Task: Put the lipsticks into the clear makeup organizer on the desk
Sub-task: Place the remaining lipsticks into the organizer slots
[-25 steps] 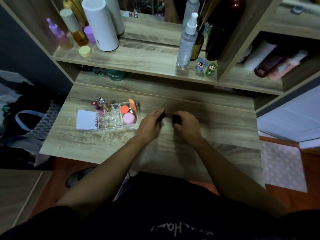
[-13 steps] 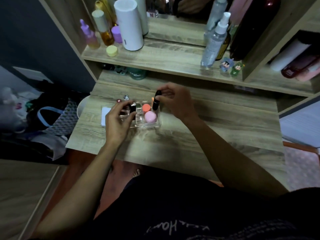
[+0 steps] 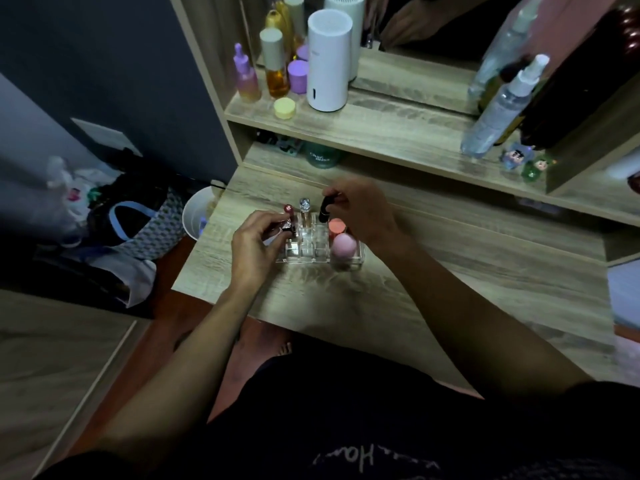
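The clear makeup organizer [image 3: 308, 252] sits near the left end of the wooden desk [image 3: 450, 271]. My right hand [image 3: 363, 213] grips a black lipstick [image 3: 324, 210] upright, its lower end at a back slot of the organizer. My left hand [image 3: 254, 242] pinches a small dark, shiny lipstick [image 3: 288, 227] over the organizer's left slots. A red-capped lipstick [image 3: 288, 209] and a silver-topped tube [image 3: 304, 211] stand in the back row. A pink sponge [image 3: 344, 245] and an orange sponge [image 3: 336, 226] fill the right compartment.
The shelf [image 3: 363, 128] above the desk carries a white cylinder [image 3: 329, 60], several bottles [image 3: 275, 65], a yellow jar [image 3: 284, 108], a spray bottle [image 3: 498, 109] and two small figurines [image 3: 523, 162]. A white bin [image 3: 197, 214] and bags [image 3: 138, 223] lie on the floor at the left.
Both hands went from the desk's middle to the organizer, each carrying a lipstick. Over the last half second the black lipstick has come down toward a back slot.
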